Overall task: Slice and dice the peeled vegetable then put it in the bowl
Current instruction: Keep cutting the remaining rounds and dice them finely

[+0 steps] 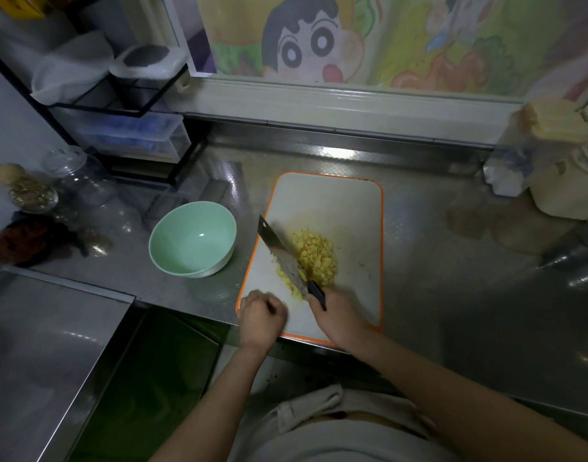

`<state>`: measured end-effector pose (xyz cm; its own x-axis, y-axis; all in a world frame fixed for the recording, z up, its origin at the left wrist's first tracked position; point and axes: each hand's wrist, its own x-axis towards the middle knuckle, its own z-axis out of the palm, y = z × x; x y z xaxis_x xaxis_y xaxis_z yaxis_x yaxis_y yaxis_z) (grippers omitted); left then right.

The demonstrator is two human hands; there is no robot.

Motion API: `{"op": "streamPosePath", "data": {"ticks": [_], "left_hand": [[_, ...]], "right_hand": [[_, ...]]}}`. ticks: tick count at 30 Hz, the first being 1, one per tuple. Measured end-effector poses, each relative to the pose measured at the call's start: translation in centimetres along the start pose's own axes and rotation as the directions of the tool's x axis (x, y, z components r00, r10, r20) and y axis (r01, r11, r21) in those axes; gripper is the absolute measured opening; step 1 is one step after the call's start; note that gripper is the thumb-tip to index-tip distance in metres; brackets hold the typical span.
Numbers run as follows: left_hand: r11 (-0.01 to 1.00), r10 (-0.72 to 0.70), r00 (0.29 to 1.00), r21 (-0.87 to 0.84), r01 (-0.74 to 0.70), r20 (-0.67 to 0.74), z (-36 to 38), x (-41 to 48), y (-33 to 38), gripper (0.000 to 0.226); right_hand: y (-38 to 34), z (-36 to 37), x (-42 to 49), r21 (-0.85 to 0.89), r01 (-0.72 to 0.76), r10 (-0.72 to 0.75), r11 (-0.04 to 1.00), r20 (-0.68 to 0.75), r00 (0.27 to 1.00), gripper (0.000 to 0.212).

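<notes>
While right hand point(336, 315) fingers clamp knife point(282, 258) amid dice point(317, 255) | left hand point(261, 315) fingers curled, empty

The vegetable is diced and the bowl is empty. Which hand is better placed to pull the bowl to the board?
Left. The left hand holds nothing and lies at the near left corner of the board, the side where the bowl stands. The right hand grips the knife.

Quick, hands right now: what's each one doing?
Left hand: fingers curled, holding nothing visible.
Right hand: grips the knife handle.
</notes>
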<state>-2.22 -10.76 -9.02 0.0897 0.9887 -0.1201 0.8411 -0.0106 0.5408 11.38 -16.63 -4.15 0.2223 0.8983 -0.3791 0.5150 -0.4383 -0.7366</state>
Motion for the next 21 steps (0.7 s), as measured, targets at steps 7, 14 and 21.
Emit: {"op": "streamPosePath", "data": {"ticks": [7,14,21], "left_hand": [[0.992,0.122,0.992,0.028,-0.123,0.03,-0.1,0.4,-0.1,0.017],[0.919,0.204,0.952,-0.289,-0.267,-0.229,-2.0,0.3,3.3,0.011],[0.778,0.457,0.804,-0.266,-0.569,-0.382,-5.9,1.0,6.9,0.015]], "right_hand": [[-0.1,-1.8,-0.2,0.164,0.058,-0.049,0.985,-0.058,0.997,0.039],[0.5,-3.6,-0.6,0.034,0.087,-0.084,0.996,-0.075,0.994,0.041],[1.2,-4.9,-0.8,-0.322,0.318,-0.337,0.892,-0.004,0.942,0.026]]}}
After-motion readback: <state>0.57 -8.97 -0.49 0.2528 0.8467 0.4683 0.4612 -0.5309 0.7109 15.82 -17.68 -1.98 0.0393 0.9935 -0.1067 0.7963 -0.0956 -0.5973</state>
